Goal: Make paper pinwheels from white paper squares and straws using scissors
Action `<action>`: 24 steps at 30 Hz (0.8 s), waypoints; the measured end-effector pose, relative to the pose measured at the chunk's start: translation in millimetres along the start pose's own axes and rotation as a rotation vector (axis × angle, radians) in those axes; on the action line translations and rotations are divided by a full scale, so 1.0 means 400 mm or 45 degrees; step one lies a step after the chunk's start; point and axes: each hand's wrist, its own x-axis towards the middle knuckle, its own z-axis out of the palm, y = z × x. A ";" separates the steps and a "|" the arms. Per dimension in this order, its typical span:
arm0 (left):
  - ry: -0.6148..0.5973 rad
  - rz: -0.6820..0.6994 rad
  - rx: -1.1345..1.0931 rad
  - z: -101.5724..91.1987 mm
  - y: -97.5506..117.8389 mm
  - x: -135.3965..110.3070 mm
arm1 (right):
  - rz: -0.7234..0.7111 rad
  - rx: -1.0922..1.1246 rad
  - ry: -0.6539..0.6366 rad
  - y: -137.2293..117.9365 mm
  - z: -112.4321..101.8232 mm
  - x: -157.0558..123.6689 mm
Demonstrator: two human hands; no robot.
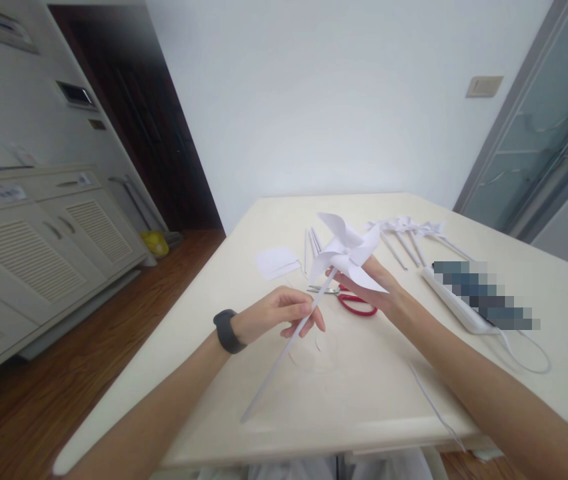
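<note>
A white paper pinwheel (347,250) on a long white stick (284,350) is held up over the cream table (364,393). My left hand (281,315), with a dark band on its wrist, pinches the stick partway down. My right hand (379,287) is behind the pinwheel's blades, its fingers curled against the back of the head. Red-handled scissors (351,300) lie on the table just under the pinwheel.
Several finished pinwheels (409,230) lie at the far side, beside spare sticks (313,243) and a sheet of white paper (277,261). A white power strip (457,307) with its cable lies at the right. Paper scraps lie near the front edge. White cabinets (39,240) stand left.
</note>
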 end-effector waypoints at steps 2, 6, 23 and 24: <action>-0.019 -0.005 -0.021 -0.001 -0.002 0.000 | -0.006 -0.001 0.004 -0.003 0.002 -0.002; -0.074 -0.015 -0.065 -0.002 -0.001 0.001 | -0.023 0.012 0.012 -0.007 0.006 -0.004; -0.096 -0.087 -0.163 -0.002 0.001 -0.001 | -0.034 0.027 0.013 -0.009 0.013 -0.004; -0.091 -0.088 -0.160 -0.002 0.001 -0.001 | -0.040 0.031 0.012 -0.009 0.014 -0.005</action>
